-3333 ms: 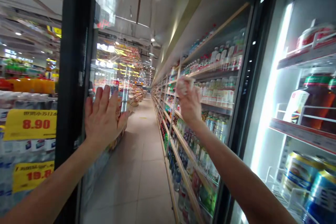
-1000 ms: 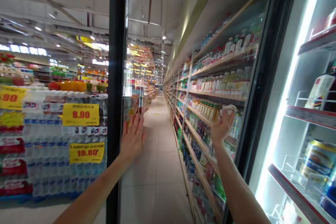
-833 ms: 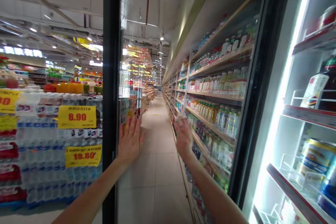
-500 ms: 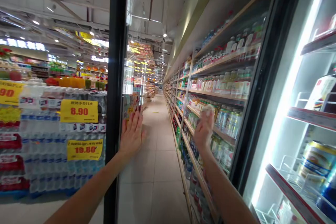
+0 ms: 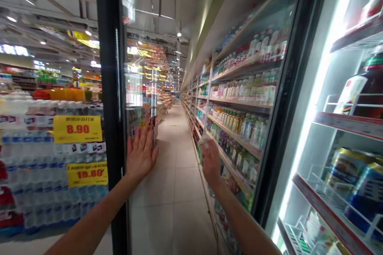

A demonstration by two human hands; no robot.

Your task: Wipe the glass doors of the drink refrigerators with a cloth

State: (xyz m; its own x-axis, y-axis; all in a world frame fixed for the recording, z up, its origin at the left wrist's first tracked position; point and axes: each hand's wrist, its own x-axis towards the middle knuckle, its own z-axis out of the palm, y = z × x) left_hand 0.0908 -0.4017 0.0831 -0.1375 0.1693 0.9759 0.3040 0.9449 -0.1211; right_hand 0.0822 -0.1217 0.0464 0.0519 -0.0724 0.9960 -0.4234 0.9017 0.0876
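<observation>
A glass cooler door (image 5: 112, 87) with a black frame stands swung out in front of me, and the aisle shows through its pane. My left hand (image 5: 141, 153) lies flat against the glass beside the left frame bar, fingers spread. Closed around a pale, crumpled cloth (image 5: 204, 140), my right hand (image 5: 211, 165) is up at the middle of the pane. The hand and cloth are somewhat blurred, and the cloth is partly hidden by the fingers.
At right are lit cooler shelves (image 5: 348, 124) with drink bottles and large cans (image 5: 348, 163). Long wall shelves (image 5: 242, 101) of bottles appear through the glass. Stacked water packs (image 5: 56, 191) with yellow price signs (image 5: 77, 129) stand at left. Tiled floor (image 5: 158, 223) runs down the aisle.
My right hand has moved the cloth left and slightly down across the glass. My left hand stays flat on the pane. The whole view has shifted a little to the right.
</observation>
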